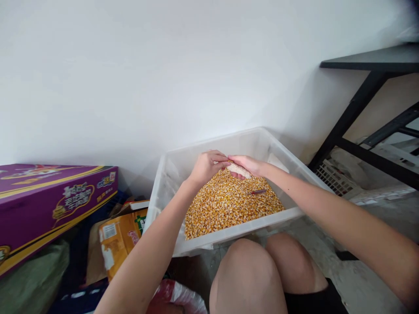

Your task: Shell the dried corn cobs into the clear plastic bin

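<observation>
The left hand point(211, 165) and right hand point(247, 163) grip a corncob point(238, 169) inside the plastic tub point(235, 234); a hard twist could flick corn kernels point(225, 203) over its far edge.

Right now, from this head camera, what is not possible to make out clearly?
All in the head view:
One end of the pale cob: hidden by the left hand.
Floor of the white bin: buried under corn kernels.
Reddish piece on them: too small to identify.
Purple box: cut off by left edge.
</observation>
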A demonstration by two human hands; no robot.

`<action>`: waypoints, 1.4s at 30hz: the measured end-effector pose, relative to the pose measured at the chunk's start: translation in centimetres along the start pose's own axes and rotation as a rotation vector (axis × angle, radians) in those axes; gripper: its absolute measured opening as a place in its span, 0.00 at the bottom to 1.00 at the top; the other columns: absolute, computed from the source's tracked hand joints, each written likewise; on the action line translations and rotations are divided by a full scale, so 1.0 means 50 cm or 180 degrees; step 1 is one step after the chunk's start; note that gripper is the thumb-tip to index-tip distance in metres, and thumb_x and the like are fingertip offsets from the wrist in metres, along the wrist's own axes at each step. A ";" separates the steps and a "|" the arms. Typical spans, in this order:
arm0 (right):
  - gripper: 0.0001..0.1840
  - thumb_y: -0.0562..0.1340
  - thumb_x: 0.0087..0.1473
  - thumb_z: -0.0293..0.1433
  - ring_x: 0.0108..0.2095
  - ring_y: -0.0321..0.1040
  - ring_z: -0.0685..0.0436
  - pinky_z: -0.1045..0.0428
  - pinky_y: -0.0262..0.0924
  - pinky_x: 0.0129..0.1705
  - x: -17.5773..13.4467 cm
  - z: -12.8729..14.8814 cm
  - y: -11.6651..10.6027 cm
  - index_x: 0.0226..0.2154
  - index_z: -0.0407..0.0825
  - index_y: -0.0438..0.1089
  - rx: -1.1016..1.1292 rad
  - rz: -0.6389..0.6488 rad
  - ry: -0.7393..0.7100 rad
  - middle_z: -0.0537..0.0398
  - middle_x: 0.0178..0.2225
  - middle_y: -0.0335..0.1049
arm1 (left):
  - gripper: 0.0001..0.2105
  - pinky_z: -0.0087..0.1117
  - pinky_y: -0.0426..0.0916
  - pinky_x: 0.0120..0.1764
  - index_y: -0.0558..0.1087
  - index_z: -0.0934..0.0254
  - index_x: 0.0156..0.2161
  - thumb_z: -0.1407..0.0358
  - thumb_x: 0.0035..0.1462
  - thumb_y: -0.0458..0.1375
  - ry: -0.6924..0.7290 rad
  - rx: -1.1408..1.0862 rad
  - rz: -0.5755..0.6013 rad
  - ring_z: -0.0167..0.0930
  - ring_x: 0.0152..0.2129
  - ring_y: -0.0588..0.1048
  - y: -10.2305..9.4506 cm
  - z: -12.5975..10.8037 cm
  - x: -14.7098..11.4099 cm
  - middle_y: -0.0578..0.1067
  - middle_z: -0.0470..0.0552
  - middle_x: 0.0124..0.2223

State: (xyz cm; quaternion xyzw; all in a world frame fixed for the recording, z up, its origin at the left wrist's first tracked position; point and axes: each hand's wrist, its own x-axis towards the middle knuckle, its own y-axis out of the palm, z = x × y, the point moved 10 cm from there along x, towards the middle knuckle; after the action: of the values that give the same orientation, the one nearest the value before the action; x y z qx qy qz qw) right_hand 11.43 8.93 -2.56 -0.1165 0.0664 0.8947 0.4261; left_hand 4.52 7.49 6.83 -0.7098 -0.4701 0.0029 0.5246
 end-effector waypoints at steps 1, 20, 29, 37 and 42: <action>0.24 0.43 0.64 0.42 0.13 0.55 0.51 0.57 0.49 0.14 0.000 0.000 0.002 0.34 0.45 0.67 0.0172 0.0028 0.0008 0.57 0.16 0.62 | 0.10 0.33 0.67 0.42 0.79 0.60 0.33 0.63 0.60 0.55 0.0078 0.0120 -0.0136 0.29 0.33 0.74 0.000 -0.006 -0.001 0.79 0.49 0.34; 0.15 0.48 0.61 0.34 0.15 0.57 0.52 0.57 0.50 0.15 0.014 0.033 -0.028 0.27 0.48 0.62 -0.0359 -0.0729 -0.0758 0.59 0.18 0.61 | 0.11 0.31 0.62 0.30 0.66 0.63 0.42 0.63 0.65 0.44 -0.1064 0.1823 0.0190 0.35 0.26 0.75 0.042 0.025 -0.004 0.76 0.55 0.32; 0.05 0.51 0.51 0.26 0.14 0.56 0.51 0.55 0.49 0.16 0.016 0.016 -0.024 0.29 0.48 0.61 -0.0319 -0.0712 -0.0395 0.60 0.16 0.61 | 0.08 0.30 0.63 0.32 0.69 0.64 0.37 0.68 0.60 0.48 -0.0681 0.1271 0.0252 0.33 0.29 0.74 0.038 0.021 -0.002 0.76 0.54 0.32; 0.04 0.54 0.49 0.28 0.15 0.59 0.49 0.54 0.51 0.16 0.023 -0.021 -0.069 0.28 0.47 0.64 -0.0897 -0.0725 0.0065 0.57 0.18 0.65 | 0.05 0.27 0.63 0.30 0.73 0.64 0.34 0.70 0.51 0.55 -0.0699 0.0693 0.0478 0.27 0.23 0.72 0.044 0.049 -0.015 0.75 0.47 0.27; 0.13 0.57 0.49 0.28 0.20 0.62 0.49 0.56 0.52 0.18 0.028 -0.013 -0.068 0.41 0.47 0.65 -0.0663 -0.0682 -0.0103 0.59 0.21 0.66 | 0.15 0.27 0.63 0.25 0.72 0.63 0.31 0.52 0.55 0.55 -0.1476 0.0082 0.0671 0.27 0.19 0.71 0.060 0.113 -0.042 0.75 0.47 0.23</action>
State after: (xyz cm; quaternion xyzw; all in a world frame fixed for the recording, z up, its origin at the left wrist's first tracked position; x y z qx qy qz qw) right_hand 13.35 11.96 -3.62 -0.1521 -0.0464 0.8479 0.5057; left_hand 2.56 10.26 1.04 -0.7285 -0.5011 0.2263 0.4086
